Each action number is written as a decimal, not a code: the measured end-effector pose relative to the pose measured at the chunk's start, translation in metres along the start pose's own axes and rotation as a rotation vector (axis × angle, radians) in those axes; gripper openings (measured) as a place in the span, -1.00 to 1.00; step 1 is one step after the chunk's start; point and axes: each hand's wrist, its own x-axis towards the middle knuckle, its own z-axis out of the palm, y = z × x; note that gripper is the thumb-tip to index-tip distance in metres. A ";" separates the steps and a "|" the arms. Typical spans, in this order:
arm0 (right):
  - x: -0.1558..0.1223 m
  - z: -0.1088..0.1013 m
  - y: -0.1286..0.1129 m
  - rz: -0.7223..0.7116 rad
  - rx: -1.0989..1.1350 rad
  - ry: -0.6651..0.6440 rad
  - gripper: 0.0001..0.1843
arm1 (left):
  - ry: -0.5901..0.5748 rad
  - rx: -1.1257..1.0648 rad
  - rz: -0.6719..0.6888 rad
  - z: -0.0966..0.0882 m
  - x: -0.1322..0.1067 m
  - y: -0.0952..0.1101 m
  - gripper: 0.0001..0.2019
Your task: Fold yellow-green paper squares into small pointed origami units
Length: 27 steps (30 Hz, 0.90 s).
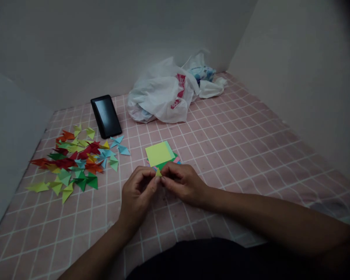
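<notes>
My left hand (138, 192) and my right hand (183, 182) meet at the middle of the pink checked cloth (236, 140). Both pinch a small yellow-green folded paper piece (158, 172) between their fingertips, so only its pointed tip shows. Just beyond the hands lies a small stack of square coloured papers (160, 154) with a yellow-green sheet on top. To the left is a heap of folded paper triangles (72, 159) in red, green, yellow, orange and blue.
A black phone (105, 116) lies face up behind the heap. White plastic bags (166, 93) sit crumpled at the far middle near the corner. Grey walls close in at the back, left and right.
</notes>
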 end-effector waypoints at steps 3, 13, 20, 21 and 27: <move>0.002 0.001 0.001 0.059 0.118 -0.010 -0.89 | 0.015 -0.050 -0.113 0.001 -0.002 -0.002 -0.94; 0.002 0.004 0.000 0.220 0.326 -0.013 -0.90 | 0.073 -0.214 -0.200 0.006 -0.001 0.003 -0.83; 0.002 0.004 0.001 0.205 0.335 0.011 -0.87 | 0.030 -0.270 -0.180 0.006 0.000 0.001 -0.79; 0.002 0.004 0.001 0.205 0.346 0.008 -0.86 | 0.026 -0.279 -0.177 0.006 0.000 0.001 -0.78; 0.002 0.004 0.002 0.200 0.395 -0.009 -0.83 | 0.014 -0.304 -0.168 0.006 -0.001 -0.003 -0.79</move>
